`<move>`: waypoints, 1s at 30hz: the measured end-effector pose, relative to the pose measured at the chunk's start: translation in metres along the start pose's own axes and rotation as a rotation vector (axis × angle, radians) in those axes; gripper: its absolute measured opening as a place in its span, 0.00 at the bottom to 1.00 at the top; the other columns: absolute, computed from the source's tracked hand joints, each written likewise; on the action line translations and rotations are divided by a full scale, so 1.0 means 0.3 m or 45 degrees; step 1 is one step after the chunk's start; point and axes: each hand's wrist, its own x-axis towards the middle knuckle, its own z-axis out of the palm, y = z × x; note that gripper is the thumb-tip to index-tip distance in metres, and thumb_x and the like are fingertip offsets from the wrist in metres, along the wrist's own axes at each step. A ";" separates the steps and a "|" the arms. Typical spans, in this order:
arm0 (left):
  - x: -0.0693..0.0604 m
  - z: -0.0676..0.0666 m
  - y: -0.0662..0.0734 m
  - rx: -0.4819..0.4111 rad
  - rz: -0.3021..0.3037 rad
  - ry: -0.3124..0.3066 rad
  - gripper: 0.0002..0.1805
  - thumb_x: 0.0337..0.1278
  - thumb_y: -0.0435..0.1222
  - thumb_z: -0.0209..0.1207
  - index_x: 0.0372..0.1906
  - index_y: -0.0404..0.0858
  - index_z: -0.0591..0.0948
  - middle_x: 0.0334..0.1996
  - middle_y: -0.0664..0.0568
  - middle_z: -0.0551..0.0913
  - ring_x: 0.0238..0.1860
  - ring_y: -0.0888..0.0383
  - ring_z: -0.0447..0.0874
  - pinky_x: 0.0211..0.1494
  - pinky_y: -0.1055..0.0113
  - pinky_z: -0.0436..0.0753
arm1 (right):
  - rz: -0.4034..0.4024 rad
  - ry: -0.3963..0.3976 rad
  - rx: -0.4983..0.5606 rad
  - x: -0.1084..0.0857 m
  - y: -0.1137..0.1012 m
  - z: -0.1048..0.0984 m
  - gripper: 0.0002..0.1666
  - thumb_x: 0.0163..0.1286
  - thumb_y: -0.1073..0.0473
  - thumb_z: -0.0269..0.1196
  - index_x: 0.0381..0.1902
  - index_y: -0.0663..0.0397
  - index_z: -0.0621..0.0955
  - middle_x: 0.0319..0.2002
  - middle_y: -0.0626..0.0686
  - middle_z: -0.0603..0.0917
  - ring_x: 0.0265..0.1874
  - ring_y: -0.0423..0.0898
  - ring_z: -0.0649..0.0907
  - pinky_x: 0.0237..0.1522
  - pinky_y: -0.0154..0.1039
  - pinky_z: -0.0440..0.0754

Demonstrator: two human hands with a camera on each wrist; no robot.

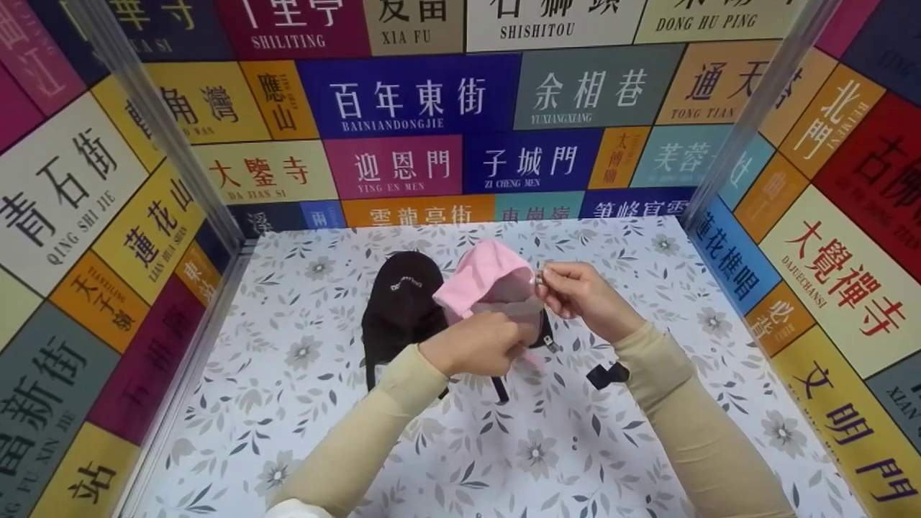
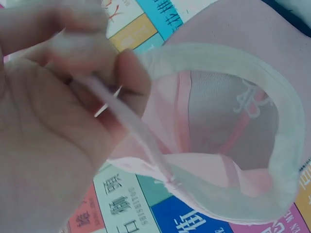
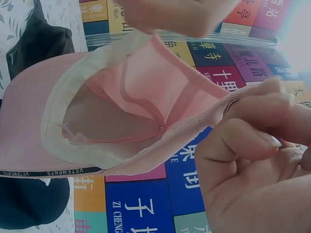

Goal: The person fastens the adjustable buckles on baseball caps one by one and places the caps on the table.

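Observation:
A pink cap is held up, its inside and pale sweatband showing in the left wrist view. My left hand pinches a thin pink strap at the cap's back. The right hand grips the other side of the back opening, thumb against fingers; a small metal ring shows at its fingertips in the right wrist view. Lettering runs along the dark brim edge. On the table, a black cap lies to the left of the pink one.
Another dark item with a metal buckle lies partly hidden behind the pink cap. A small black piece shows beside the right cuff. The tabletop has a floral pattern, and colourful sign-printed walls enclose it on three sides.

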 end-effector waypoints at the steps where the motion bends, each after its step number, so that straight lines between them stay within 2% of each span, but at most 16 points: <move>1: -0.001 -0.005 -0.003 -0.007 0.011 0.038 0.07 0.62 0.32 0.60 0.30 0.44 0.78 0.23 0.58 0.72 0.25 0.61 0.71 0.30 0.68 0.71 | -0.005 -0.002 -0.002 0.000 0.001 -0.004 0.22 0.81 0.58 0.51 0.33 0.74 0.74 0.18 0.52 0.72 0.14 0.40 0.69 0.15 0.31 0.63; 5: 0.000 -0.023 -0.011 -0.027 0.042 0.186 0.05 0.68 0.40 0.61 0.35 0.46 0.83 0.28 0.61 0.76 0.29 0.63 0.74 0.36 0.69 0.75 | -0.007 0.003 0.012 -0.001 -0.001 -0.013 0.22 0.81 0.58 0.51 0.34 0.76 0.73 0.16 0.51 0.69 0.13 0.39 0.67 0.15 0.32 0.60; 8: -0.001 -0.041 -0.015 -0.046 0.018 0.261 0.05 0.69 0.40 0.61 0.36 0.46 0.84 0.27 0.62 0.76 0.28 0.63 0.74 0.35 0.69 0.76 | -0.004 0.012 0.029 0.000 -0.003 -0.017 0.21 0.80 0.58 0.52 0.34 0.76 0.72 0.16 0.51 0.69 0.13 0.38 0.66 0.15 0.32 0.59; 12: -0.006 -0.066 -0.020 -0.105 -0.061 0.345 0.06 0.69 0.39 0.60 0.34 0.45 0.81 0.23 0.60 0.75 0.25 0.63 0.73 0.32 0.69 0.74 | -0.003 0.009 0.042 -0.005 0.002 -0.020 0.21 0.81 0.59 0.51 0.33 0.74 0.73 0.16 0.50 0.70 0.13 0.38 0.66 0.15 0.32 0.59; 17: -0.013 -0.087 -0.029 -0.265 -0.187 0.488 0.13 0.71 0.44 0.59 0.29 0.45 0.77 0.18 0.58 0.68 0.20 0.63 0.68 0.26 0.69 0.69 | -0.007 -0.001 0.056 -0.013 0.013 -0.019 0.20 0.81 0.60 0.49 0.32 0.72 0.74 0.16 0.50 0.70 0.14 0.38 0.66 0.15 0.32 0.58; 23: -0.006 -0.094 -0.044 -0.457 -0.333 0.696 0.12 0.68 0.44 0.62 0.28 0.45 0.82 0.17 0.59 0.69 0.21 0.63 0.68 0.25 0.68 0.69 | -0.015 0.009 0.038 -0.015 0.018 -0.012 0.22 0.81 0.58 0.51 0.33 0.76 0.72 0.16 0.50 0.69 0.14 0.38 0.66 0.15 0.32 0.58; 27: 0.003 -0.086 -0.052 -0.504 -0.410 0.813 0.13 0.66 0.42 0.63 0.25 0.45 0.81 0.16 0.59 0.69 0.22 0.62 0.69 0.27 0.67 0.69 | -0.024 0.003 0.002 -0.015 0.018 -0.001 0.22 0.81 0.58 0.51 0.34 0.76 0.73 0.17 0.51 0.70 0.14 0.39 0.66 0.15 0.32 0.58; 30: 0.011 -0.080 -0.055 -0.519 -0.433 0.862 0.13 0.66 0.42 0.63 0.24 0.43 0.81 0.16 0.59 0.68 0.22 0.62 0.68 0.27 0.67 0.68 | -0.043 -0.001 -0.028 -0.015 0.021 0.010 0.23 0.80 0.56 0.52 0.35 0.75 0.74 0.17 0.52 0.70 0.15 0.39 0.66 0.15 0.33 0.59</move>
